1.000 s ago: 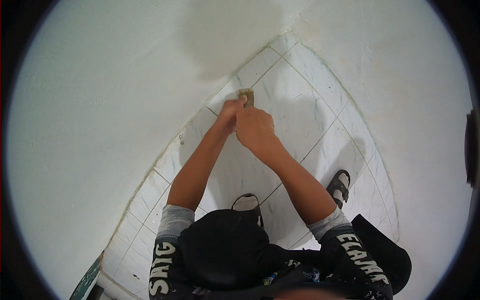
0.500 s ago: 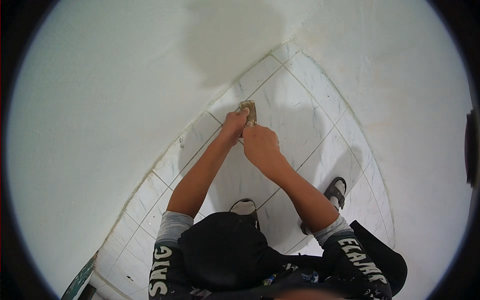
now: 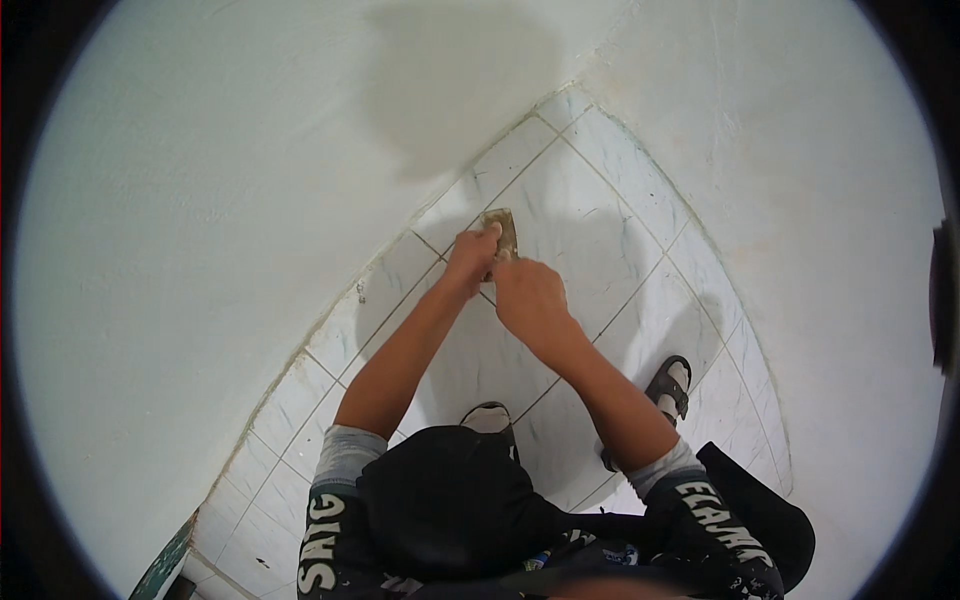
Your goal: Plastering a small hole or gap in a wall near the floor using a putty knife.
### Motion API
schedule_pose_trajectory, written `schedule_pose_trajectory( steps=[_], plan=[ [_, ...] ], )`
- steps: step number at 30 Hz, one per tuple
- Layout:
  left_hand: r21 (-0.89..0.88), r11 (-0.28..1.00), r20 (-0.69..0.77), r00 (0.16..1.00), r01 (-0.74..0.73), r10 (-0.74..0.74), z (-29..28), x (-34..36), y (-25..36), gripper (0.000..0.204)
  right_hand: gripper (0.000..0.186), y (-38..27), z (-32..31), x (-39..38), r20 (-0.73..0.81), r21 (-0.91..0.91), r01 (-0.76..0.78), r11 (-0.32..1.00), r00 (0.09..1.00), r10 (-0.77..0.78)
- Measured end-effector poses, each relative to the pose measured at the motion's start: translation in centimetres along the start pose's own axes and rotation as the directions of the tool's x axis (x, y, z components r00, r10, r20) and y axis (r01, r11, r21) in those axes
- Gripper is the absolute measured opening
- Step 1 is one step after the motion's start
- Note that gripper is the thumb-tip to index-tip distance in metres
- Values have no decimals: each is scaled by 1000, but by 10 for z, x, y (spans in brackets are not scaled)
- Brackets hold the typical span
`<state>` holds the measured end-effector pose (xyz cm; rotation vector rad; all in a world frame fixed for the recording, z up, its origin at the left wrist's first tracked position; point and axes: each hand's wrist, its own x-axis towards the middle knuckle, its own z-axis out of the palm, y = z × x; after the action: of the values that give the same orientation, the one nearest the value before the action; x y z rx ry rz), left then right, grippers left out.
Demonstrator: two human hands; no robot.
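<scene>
In front of my body, a small flat brownish rectangular piece [image 3: 507,232] is held above the tiled floor. My left hand [image 3: 470,262] grips it with the thumb laid across its face. My right hand [image 3: 531,294] is closed, close against the lower end of the piece and beside the left fingers. Whatever the right fingers hold, if anything, is hidden under that hand.
White marbled floor tiles [image 3: 590,260] narrow to a corner between a pale left wall [image 3: 200,250] and a pale right wall [image 3: 830,250]. My sandalled feet stand below, the right sandal [image 3: 670,385] farther out. A dark green edge [image 3: 165,560] shows at lower left.
Both hands have shifted slightly down and right in the picture. The right hand has moved a little more, and the brownish piece has moved down slightly with the left hand.
</scene>
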<state>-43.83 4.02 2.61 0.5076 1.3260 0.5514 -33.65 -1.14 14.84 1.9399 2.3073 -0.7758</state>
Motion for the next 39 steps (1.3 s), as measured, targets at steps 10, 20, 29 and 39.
schedule_pose_trajectory(
  steps=[10,20,29,39],
  plan=[
    [54,986,29,987,-157,156,12,50,38,35,13,23,-32,50,-49,49,1,999,999,1],
    [-53,998,-31,999,-32,31,19,15,10,33,12,20,-19,21,26,4,-8,1000,1000,8],
    [-260,941,55,970,-215,237,3,77,57,34,13,22,-50,94,-33,-41,33,999,999,-34],
    [31,995,-114,989,-90,93,11,-28,-16,40,15,15,8,-18,73,-59,87,994,994,-83]
  ],
)
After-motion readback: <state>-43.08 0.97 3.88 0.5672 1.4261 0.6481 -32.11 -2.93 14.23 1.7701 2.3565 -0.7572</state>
